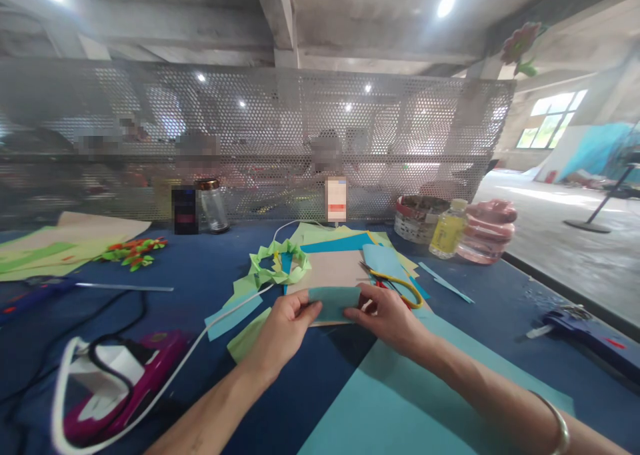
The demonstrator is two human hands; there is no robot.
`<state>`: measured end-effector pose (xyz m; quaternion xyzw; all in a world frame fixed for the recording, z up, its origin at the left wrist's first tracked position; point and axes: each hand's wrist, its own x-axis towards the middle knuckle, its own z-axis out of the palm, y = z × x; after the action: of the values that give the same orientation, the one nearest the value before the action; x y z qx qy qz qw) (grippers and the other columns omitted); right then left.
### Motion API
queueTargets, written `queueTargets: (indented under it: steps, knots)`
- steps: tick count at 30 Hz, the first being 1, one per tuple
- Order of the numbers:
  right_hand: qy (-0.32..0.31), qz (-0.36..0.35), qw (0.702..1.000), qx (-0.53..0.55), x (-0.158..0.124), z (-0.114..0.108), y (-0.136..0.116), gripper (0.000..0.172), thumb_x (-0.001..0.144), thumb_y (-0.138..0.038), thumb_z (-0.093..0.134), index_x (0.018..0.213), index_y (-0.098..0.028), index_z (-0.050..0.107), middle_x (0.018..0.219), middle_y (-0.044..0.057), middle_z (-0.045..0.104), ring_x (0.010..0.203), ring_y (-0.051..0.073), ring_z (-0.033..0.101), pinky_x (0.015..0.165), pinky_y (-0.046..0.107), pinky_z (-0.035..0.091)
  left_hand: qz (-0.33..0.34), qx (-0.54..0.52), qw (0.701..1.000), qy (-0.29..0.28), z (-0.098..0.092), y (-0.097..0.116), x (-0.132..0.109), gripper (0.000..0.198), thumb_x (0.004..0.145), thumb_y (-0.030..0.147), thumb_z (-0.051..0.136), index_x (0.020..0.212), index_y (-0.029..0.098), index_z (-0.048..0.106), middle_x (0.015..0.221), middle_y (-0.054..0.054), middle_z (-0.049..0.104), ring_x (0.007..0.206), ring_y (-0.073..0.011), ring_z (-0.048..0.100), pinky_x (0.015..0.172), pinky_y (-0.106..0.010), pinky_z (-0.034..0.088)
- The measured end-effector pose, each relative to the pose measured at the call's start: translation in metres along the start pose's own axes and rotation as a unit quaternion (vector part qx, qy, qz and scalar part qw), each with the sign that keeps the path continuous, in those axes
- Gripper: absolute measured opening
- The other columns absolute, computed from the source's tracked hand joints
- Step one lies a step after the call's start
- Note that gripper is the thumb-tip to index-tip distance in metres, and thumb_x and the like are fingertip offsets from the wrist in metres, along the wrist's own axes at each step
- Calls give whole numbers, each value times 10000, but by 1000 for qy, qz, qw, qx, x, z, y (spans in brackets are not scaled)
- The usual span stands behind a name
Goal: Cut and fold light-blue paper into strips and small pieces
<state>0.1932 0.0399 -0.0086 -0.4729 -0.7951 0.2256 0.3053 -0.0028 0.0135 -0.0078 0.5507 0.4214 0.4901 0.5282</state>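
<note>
While your forearms reach in over the large teal sheet [400,402] on the blue bench [210,275], you hold a small teal paper strip [334,302] pinched between both hands. It is a short, flat rectangle of matte blue-green paper with straight edges, its long side running left to right.

Your left hand [280,332] grips the left end, thumb on top and fingers curled beneath. Your right hand [387,318] clamps the right end the same way, with a silver bangle [557,428] on that wrist. The hands are apart, and the strip spans the gap between them, over the near edge of a tan card [333,268].

Just beyond your right hand lie yellow-handled scissors [400,285]. Beyond your left hand is a folded green paper ring [280,262]. Farther back, a yellow bottle [449,228] and a glass jar [214,205] stand before the perforated screen [300,142].
</note>
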Motion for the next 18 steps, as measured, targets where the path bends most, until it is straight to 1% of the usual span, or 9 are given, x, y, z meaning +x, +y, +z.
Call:
queueTargets:
  steps: [4,7,10,13,16,18]
  knots:
    - [-18,-10,1000,-10,0,1,1,135,769,-233,622,688,-208,518,638,-26,588,609,133,569,564,230,422,-16,28,999,8,2,0,-1,230,731,279,667,928,188,744,855,-30,746,866,-224,640,799,-277,438]
    - [-24,-19,999,-27,0,2,2,114,777,-213,598,693,-208,523,644,-20,595,610,133,563,559,230,413,-19,28,999,10,2,-1,-1,238,737,279,660,940,186,741,885,-33,749,895,-231,638,820,-286,436]
    - [-14,-16,999,-34,0,2,1,169,783,-250,607,663,-210,495,614,-28,569,584,127,537,547,231,399,-30,8,1000,5,2,-2,-1,249,731,301,679,939,177,738,911,-41,754,893,-237,651,845,-307,441]
    - [-11,-6,1000,-5,-1,1,0,231,793,-317,616,642,-210,477,604,-31,555,573,122,522,552,234,408,-62,-42,997,0,3,0,-1,311,696,352,724,941,160,729,908,-57,758,842,-235,671,820,-323,470]
    - [-15,3,1000,17,0,0,-1,261,797,-360,609,633,-210,473,609,-27,560,575,122,520,550,237,410,-91,-83,992,23,4,5,-1,385,626,380,783,935,159,719,860,-60,761,792,-224,684,754,-309,498]
    - [-15,8,1000,19,1,-1,-2,271,792,-374,610,628,-209,471,602,-30,553,570,121,510,536,237,397,-94,-87,991,40,4,6,-2,390,596,381,804,909,165,719,839,-56,760,765,-210,686,709,-287,500]
